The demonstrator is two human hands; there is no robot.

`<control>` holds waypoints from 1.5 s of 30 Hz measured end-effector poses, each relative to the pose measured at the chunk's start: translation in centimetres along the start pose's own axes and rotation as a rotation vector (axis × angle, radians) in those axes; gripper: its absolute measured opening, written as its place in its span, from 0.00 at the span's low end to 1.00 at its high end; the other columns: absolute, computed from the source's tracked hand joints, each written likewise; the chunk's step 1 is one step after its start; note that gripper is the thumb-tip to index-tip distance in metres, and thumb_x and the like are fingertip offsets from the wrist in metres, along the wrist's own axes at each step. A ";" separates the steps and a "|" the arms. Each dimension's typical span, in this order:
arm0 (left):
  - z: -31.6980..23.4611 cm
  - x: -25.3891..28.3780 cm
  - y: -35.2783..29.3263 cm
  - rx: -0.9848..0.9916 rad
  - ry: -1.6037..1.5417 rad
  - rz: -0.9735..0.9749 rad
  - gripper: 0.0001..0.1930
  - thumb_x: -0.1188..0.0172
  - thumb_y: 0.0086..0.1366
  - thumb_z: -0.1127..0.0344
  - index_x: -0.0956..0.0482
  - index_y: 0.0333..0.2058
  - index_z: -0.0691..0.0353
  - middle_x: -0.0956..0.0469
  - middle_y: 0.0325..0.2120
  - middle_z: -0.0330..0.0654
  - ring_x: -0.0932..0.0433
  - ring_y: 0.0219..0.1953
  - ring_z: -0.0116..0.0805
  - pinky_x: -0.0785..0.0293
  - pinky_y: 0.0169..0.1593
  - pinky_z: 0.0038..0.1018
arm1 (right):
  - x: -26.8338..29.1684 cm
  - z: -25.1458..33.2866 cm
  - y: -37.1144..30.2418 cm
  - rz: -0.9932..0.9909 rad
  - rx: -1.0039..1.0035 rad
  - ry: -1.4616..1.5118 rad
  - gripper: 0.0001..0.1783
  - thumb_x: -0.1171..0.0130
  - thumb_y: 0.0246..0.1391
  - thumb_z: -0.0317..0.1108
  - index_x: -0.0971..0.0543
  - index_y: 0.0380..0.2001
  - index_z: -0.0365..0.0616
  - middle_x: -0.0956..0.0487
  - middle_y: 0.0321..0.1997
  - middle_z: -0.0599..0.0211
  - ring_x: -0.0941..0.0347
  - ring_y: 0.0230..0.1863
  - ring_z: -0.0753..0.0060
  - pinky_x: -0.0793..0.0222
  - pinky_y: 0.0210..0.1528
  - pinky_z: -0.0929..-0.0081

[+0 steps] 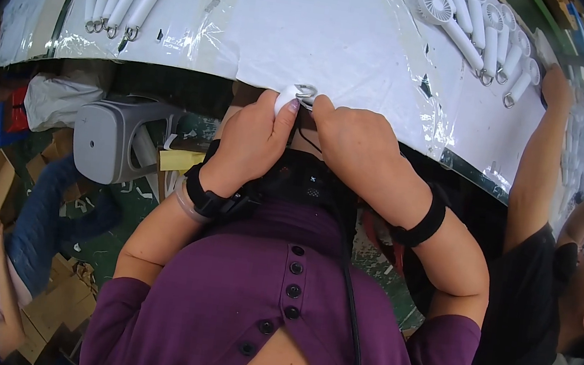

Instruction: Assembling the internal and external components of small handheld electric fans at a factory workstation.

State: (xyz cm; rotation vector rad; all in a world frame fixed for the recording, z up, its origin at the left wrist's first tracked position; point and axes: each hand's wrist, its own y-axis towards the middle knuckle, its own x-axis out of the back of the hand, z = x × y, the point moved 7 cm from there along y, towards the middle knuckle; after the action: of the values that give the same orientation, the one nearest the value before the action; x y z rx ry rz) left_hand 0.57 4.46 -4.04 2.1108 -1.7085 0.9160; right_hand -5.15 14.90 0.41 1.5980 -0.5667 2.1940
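Note:
At the table's near edge, in front of my body, my left hand (pixel 253 134) is closed round a white piece (pixel 285 99). It looks like the handle end of a handheld fan; the rest is hidden by my hand. A metal hook clip (pixel 306 92) sticks out from this end. My right hand (pixel 352 135) pinches at the clip from the other side, fingertips pressed together. Several finished-looking white handheld fans (pixel 152 1) with similar metal clips lie at the far left of the table. More fans (pixel 456 31) lie at the far right.
The table (pixel 295 37) has a white, taped covering. A grey plastic stool (pixel 104 137) stands below its left side, near cardboard boxes (pixel 4 183) and a person in jeans (pixel 46 225). At the right, a co-worker's arm (pixel 536 161) reaches onto the table. A black cable (pixel 349 284) runs down my front.

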 end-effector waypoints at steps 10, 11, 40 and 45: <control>1.0 -0.6 0.0 0.022 -0.152 0.040 0.18 0.57 0.69 0.55 0.31 0.32 0.68 0.26 0.21 0.56 0.26 0.26 0.56 0.33 0.29 0.42 | 0.3 0.1 -0.5 -0.064 0.021 -0.019 0.05 0.49 0.47 0.28 0.32 0.28 0.40 0.26 0.15 0.60 0.26 0.17 0.58 0.32 0.17 0.67; 1.3 -0.9 0.0 0.036 -0.206 0.069 0.19 0.57 0.69 0.55 0.31 0.32 0.68 0.26 0.20 0.55 0.26 0.26 0.56 0.33 0.29 0.41 | 0.5 0.2 -0.7 -0.087 0.008 -0.043 0.05 0.49 0.47 0.28 0.33 0.28 0.40 0.27 0.15 0.60 0.26 0.17 0.58 0.33 0.17 0.67; 2.0 -1.6 0.0 0.288 -0.670 0.233 0.18 0.58 0.70 0.55 0.32 0.30 0.65 0.34 0.17 0.35 0.36 0.19 0.21 0.37 0.23 0.20 | 0.2 -1.4 0.5 -0.175 0.065 0.080 0.06 0.46 0.46 0.30 0.30 0.30 0.45 0.27 0.16 0.63 0.27 0.17 0.60 0.35 0.16 0.67; 2.0 -1.6 -0.1 0.285 -0.650 0.228 0.18 0.59 0.70 0.55 0.32 0.30 0.65 0.33 0.18 0.35 0.35 0.19 0.21 0.37 0.23 0.20 | 0.1 -1.1 0.5 -0.153 0.088 0.028 0.06 0.46 0.44 0.29 0.30 0.28 0.45 0.27 0.15 0.64 0.27 0.16 0.62 0.35 0.15 0.69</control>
State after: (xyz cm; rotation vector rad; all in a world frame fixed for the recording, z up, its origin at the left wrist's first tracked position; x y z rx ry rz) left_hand 1.11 4.59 -6.50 2.6448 -2.2755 0.5799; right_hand -6.35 15.01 0.12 1.5955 -0.3323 2.1507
